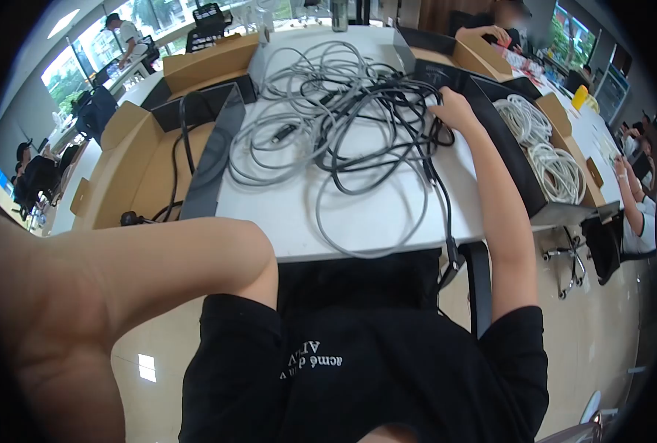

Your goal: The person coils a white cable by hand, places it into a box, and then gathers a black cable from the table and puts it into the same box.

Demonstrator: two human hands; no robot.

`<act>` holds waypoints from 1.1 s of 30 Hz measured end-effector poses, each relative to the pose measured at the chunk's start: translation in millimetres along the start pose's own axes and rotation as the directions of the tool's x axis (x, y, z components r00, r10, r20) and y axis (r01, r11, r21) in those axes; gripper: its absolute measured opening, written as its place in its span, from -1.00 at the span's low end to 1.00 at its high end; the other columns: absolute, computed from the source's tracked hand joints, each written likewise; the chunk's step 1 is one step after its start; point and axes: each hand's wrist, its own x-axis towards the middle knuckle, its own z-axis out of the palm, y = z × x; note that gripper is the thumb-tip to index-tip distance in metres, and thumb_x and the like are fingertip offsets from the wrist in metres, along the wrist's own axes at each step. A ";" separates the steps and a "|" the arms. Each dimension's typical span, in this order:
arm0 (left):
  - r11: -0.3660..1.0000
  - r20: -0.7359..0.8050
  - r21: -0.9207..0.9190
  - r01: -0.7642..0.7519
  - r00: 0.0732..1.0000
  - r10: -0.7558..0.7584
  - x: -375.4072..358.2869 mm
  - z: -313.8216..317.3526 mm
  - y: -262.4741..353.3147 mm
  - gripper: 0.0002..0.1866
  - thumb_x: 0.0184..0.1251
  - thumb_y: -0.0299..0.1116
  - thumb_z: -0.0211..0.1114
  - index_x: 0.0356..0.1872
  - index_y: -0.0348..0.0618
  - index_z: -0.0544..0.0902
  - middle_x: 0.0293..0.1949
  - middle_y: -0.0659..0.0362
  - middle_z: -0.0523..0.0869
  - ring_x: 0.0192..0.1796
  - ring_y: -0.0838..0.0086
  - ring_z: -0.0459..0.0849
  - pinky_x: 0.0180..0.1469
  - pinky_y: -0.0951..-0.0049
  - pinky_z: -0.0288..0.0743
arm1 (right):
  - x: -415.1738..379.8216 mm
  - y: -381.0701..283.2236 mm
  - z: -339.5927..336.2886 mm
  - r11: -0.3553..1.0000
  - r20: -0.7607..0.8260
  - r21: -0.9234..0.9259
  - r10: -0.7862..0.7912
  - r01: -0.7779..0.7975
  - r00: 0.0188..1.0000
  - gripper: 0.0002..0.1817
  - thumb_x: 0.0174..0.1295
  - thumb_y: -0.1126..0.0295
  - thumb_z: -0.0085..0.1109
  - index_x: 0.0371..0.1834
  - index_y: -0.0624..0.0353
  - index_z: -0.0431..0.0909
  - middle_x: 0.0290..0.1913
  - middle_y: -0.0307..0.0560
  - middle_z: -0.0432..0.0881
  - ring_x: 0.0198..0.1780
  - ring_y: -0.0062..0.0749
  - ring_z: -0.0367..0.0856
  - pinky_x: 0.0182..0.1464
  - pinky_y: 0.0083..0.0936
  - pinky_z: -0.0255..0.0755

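A tangle of grey cables and black cables lies heaped on the white table. My right hand reaches to the right side of the heap, its fingers closed around a part of the black cables. From there a black cable with a thick connector hangs over the front table edge. My left arm is bent back towards the camera. Very close to the lens, my left hand fills the left side of the view, with its fingers out of sight.
An open box with a black cable stands on the left, another box behind it. On the right, an open box holds coiled light cables; one more box sits behind. Several people work at tables around.
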 end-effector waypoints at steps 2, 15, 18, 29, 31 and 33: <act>0.999 -0.038 0.034 -0.025 0.999 0.026 -4.2 -11.0 1.4 -0.51 0.10 0.03 0.20 -0.15 -0.21 0.54 -0.25 0.08 0.63 -0.22 0.40 0.59 -0.17 0.49 0.44 | 4.9 -1.1 -7.6 1.000 -0.004 0.014 0.022 -0.022 1.000 -0.60 -0.06 0.23 0.19 -0.30 0.37 0.42 -0.23 0.31 0.55 -0.09 0.09 0.52 -0.06 -0.23 0.39; 0.951 -0.156 0.298 -0.082 0.979 0.134 13.3 -46.6 -39.6 -0.48 0.04 0.08 0.22 -0.21 -0.21 0.58 -0.29 0.12 0.65 -0.24 0.38 0.60 -0.18 0.48 0.43 | -2.3 -9.6 -6.3 0.992 0.039 0.108 0.055 -0.059 0.998 -0.57 -0.04 0.18 0.23 -0.29 0.33 0.40 -0.36 0.16 0.59 -0.39 -0.17 0.62 -0.28 -0.34 0.43; 0.925 -0.154 0.378 -0.019 0.985 0.083 24.5 -41.2 -81.3 -0.48 0.03 0.09 0.22 -0.23 -0.21 0.59 -0.30 0.13 0.65 -0.25 0.38 0.60 -0.18 0.48 0.43 | -1.3 -6.1 -3.3 0.995 0.052 0.090 0.042 -0.046 0.998 -0.54 -0.05 0.16 0.23 -0.25 0.34 0.41 -0.26 0.22 0.58 -0.19 -0.02 0.58 -0.14 -0.27 0.41; 0.022 0.004 0.818 0.575 0.033 -0.999 -169.7 25.9 -290.7 -0.31 -0.13 0.20 0.29 -0.02 -0.10 0.55 0.03 0.00 0.54 0.10 0.14 0.48 0.10 0.03 0.29 | -8.0 -11.2 -4.8 0.997 -0.010 0.014 -0.078 0.078 0.997 -0.46 -0.04 0.15 0.25 -0.17 0.42 0.37 -0.21 0.36 0.53 -0.08 0.09 0.52 -0.07 -0.26 0.39; -0.184 -0.135 0.885 0.427 -0.142 -0.981 -206.8 35.8 -272.9 -0.30 -0.09 0.16 0.27 0.06 -0.08 0.50 0.19 0.01 0.37 0.29 0.01 0.18 0.10 -0.28 0.14 | -5.5 -8.7 3.2 0.995 -0.040 0.043 -0.094 0.095 0.995 -0.45 -0.03 0.17 0.25 -0.14 0.44 0.35 -0.23 0.35 0.54 -0.11 0.08 0.54 -0.09 -0.26 0.40; -0.237 -0.209 0.939 0.249 -0.136 -0.968 -190.6 53.7 -238.0 -0.28 -0.08 0.16 0.26 0.11 -0.06 0.47 0.26 0.03 0.27 0.34 -0.05 0.02 0.06 -0.42 0.08 | -7.1 -11.1 -3.0 0.996 -0.006 0.049 -0.075 0.076 0.997 -0.45 -0.02 0.18 0.24 -0.14 0.45 0.34 -0.24 0.34 0.55 -0.14 0.07 0.55 -0.11 -0.27 0.41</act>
